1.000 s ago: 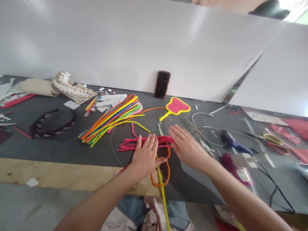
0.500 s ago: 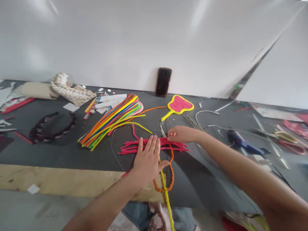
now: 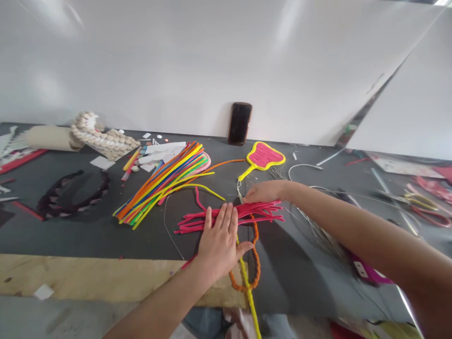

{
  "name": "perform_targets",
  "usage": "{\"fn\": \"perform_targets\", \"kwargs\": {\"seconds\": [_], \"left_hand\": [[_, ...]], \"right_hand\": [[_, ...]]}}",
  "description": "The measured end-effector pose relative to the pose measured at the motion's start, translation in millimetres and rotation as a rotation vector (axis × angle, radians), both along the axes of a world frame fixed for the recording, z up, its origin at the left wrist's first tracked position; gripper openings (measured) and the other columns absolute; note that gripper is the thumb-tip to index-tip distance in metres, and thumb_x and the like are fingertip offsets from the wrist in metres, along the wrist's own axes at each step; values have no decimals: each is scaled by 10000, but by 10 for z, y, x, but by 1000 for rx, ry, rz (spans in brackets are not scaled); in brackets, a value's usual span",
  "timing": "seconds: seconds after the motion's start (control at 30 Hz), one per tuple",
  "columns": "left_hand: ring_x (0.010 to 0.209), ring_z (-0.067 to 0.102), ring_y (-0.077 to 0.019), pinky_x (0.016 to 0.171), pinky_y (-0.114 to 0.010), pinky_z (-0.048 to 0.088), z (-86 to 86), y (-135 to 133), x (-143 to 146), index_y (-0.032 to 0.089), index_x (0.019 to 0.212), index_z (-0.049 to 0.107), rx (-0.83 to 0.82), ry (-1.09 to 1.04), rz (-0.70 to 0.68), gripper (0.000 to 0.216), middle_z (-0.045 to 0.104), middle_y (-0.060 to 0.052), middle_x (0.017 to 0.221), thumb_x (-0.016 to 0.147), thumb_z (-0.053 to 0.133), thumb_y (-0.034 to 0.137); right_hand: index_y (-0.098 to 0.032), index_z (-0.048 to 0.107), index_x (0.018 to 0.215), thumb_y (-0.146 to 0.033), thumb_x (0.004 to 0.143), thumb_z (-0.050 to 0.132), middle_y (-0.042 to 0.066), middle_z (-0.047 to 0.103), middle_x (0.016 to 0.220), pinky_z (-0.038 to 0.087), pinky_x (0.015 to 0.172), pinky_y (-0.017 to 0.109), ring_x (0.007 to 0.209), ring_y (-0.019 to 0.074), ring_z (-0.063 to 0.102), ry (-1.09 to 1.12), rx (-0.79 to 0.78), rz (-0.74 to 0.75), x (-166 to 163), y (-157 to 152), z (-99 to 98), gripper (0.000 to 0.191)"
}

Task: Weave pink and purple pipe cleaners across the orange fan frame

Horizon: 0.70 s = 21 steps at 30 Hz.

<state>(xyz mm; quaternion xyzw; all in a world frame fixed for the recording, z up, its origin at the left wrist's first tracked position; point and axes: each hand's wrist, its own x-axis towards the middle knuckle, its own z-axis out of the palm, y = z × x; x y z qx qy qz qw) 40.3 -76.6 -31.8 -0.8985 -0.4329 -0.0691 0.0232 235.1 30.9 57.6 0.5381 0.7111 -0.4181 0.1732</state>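
Note:
My left hand (image 3: 219,240) lies flat with fingers spread on a bundle of pink pipe cleaners (image 3: 268,211) on the dark table top (image 3: 106,221). Its thumb rests by a yellow stem (image 3: 247,287) and an orange twisted loop (image 3: 254,263). My right hand (image 3: 264,192) reaches across from the right and pinches at the top edge of the pink bundle, fingers closed; what it grips is too small to name.
A sheaf of multicoloured pipe cleaners (image 3: 162,181) lies to the left. A pink and yellow fan shape (image 3: 263,157) and a black phone (image 3: 239,123) stand behind. A dark braided band (image 3: 70,193), a shell piece (image 3: 102,136), wires (image 3: 310,226) and scissors (image 3: 416,202) lie around.
My right hand moved from flat and open over the bundle's right end to a closed pinch at its far edge. The left hand stayed pressed on the bundle.

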Motion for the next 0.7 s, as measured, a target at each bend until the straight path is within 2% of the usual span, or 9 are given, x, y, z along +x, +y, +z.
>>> {"fn": "perform_targets", "kwargs": {"seconds": [0.1, 0.23, 0.33, 0.43, 0.57, 0.7], "left_hand": [[1452, 301, -308, 1174, -624, 168, 23, 3, 4, 70, 1484, 358, -10, 5, 1, 843, 332, -188, 1550, 937, 188, 689], [1452, 301, -310, 1174, -620, 173, 45, -4, 1, 72, 1486, 357, -21, 7, 12, 853, 343, -187, 1548, 933, 166, 694], [1461, 278, -306, 1182, -613, 161, 30, -10, -9, 88, 1507, 315, -5, 1, 10, 842, 331, -173, 1560, 933, 192, 691], [1467, 265, -303, 1179, -623, 162, 16, -6, -14, 89, 1510, 305, -17, 0, 5, 841, 326, -168, 1563, 934, 181, 689], [1463, 276, -302, 1171, -631, 179, 32, 4, -10, 74, 1491, 342, -47, -2, 5, 857, 323, -167, 1561, 933, 140, 692], [1456, 295, -299, 1171, -623, 184, 55, 8, -1, 81, 1482, 364, -48, -2, -2, 851, 329, -163, 1557, 935, 128, 689]], "right_hand": [[-182, 647, 660, -412, 845, 485, 2, 618, 670, 375, 583, 269, 608, 138, 492, 10, -78, 8, -17, 28, -3, 337], [-168, 721, 800, -320, 830, 499, 6, 654, 726, 384, 576, 247, 608, 119, 495, 60, -130, 39, -19, 84, -35, 270], [-166, 733, 843, -341, 810, 562, 5, 652, 714, 370, 569, 252, 605, 121, 488, 24, -70, 46, 0, 118, -52, 246], [-173, 739, 862, -356, 803, 593, 20, 690, 784, 394, 614, 257, 685, 144, 549, 1, -13, 67, 21, 119, -49, 241], [-187, 730, 839, -251, 798, 576, 33, 714, 841, 391, 627, 255, 735, 162, 593, -20, 68, 125, 25, 33, -39, 171], [-231, 725, 839, -228, 863, 494, 39, 729, 830, 396, 667, 277, 782, 194, 639, -237, 315, 175, -25, -162, -60, 232]]}}
